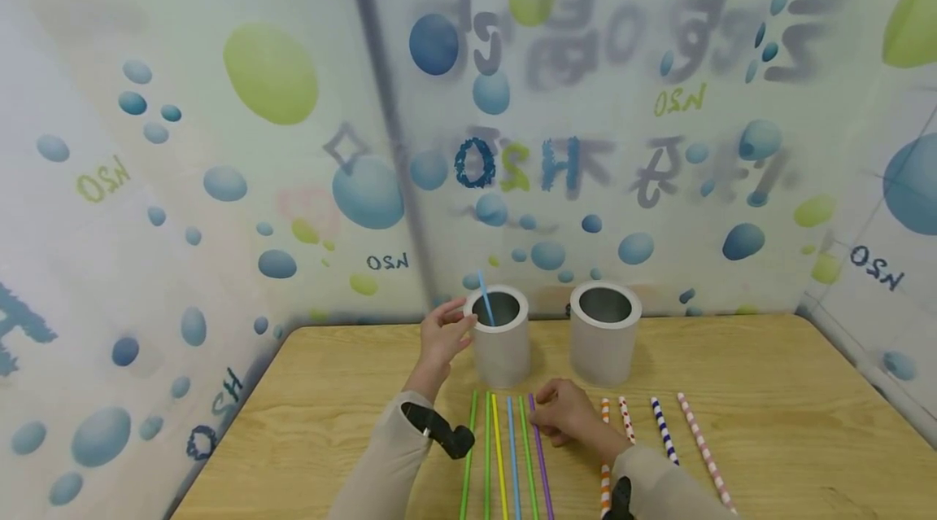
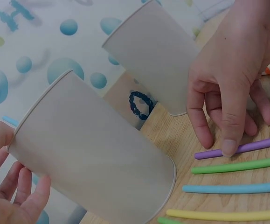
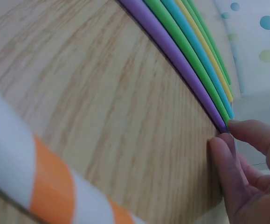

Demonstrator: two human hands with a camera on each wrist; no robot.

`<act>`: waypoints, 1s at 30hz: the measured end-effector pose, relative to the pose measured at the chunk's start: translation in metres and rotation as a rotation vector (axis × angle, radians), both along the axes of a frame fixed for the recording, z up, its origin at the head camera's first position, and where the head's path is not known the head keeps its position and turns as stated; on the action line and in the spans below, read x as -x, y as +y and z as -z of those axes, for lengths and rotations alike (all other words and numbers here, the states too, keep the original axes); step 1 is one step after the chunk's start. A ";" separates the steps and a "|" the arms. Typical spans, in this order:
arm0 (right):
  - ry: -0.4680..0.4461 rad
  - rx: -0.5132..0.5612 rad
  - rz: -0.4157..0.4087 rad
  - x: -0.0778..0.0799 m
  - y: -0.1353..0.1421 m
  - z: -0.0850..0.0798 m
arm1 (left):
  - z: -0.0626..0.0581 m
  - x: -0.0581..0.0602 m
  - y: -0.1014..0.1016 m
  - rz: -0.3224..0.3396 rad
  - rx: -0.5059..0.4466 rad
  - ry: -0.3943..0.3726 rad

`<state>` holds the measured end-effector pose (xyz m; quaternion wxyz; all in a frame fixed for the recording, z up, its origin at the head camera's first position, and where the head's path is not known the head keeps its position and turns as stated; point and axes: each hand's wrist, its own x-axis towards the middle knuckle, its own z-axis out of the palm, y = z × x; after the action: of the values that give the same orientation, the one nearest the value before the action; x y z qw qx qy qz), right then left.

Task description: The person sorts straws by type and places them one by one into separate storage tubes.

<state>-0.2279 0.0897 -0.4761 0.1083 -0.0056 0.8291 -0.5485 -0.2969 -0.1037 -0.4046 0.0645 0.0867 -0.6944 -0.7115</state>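
"On the wooden table (image 1: 344, 390), what do we see the right hand (image 1: 567, 414) doing?"

"We see it pinching the purple straw (image 1: 542, 463) near its far end, thumb and finger closed about it. That straw lies at the right edge of the plain row, just beside a green straw (image 1: 528, 455)."

"And the rest of that row, as we read it leftward?"

"We count a blue straw (image 1: 513, 455), a yellow straw (image 1: 499, 455) and two more green straws (image 1: 488, 455), side by side and pointing away from the person."

"Where do we find the left hand (image 1: 444, 334)?"

"At the left side of the left canister (image 1: 503, 357). We see its fingers loosely bent and apart, touching it near the rim. A light-blue straw (image 1: 484, 292) leans inside, poking out above that rim."

"What else do we have near the right hand?"

"Beyond it, the right canister (image 1: 602, 353) stands upright, apart from the other. To its right we see four patterned straws: orange-striped (image 1: 604, 410), red-dotted (image 1: 625, 414), blue-striped (image 1: 663, 429) and pink-striped (image 1: 703, 443). The right arm hides parts of some."
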 end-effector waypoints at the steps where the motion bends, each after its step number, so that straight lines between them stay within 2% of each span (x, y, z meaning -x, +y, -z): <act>1: -0.001 -0.005 0.003 0.000 0.000 0.001 | 0.000 0.000 0.000 0.000 0.000 -0.005; 12: 0.032 -0.069 -0.018 0.000 -0.002 0.001 | 0.000 -0.001 -0.001 0.003 0.000 0.001; 30: 0.076 -0.083 -0.025 0.001 -0.004 0.002 | 0.000 -0.003 -0.001 0.007 0.015 0.004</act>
<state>-0.2287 0.0859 -0.4786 0.0837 -0.0324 0.8544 -0.5118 -0.2940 -0.1044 -0.4043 0.0641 0.0824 -0.7000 -0.7065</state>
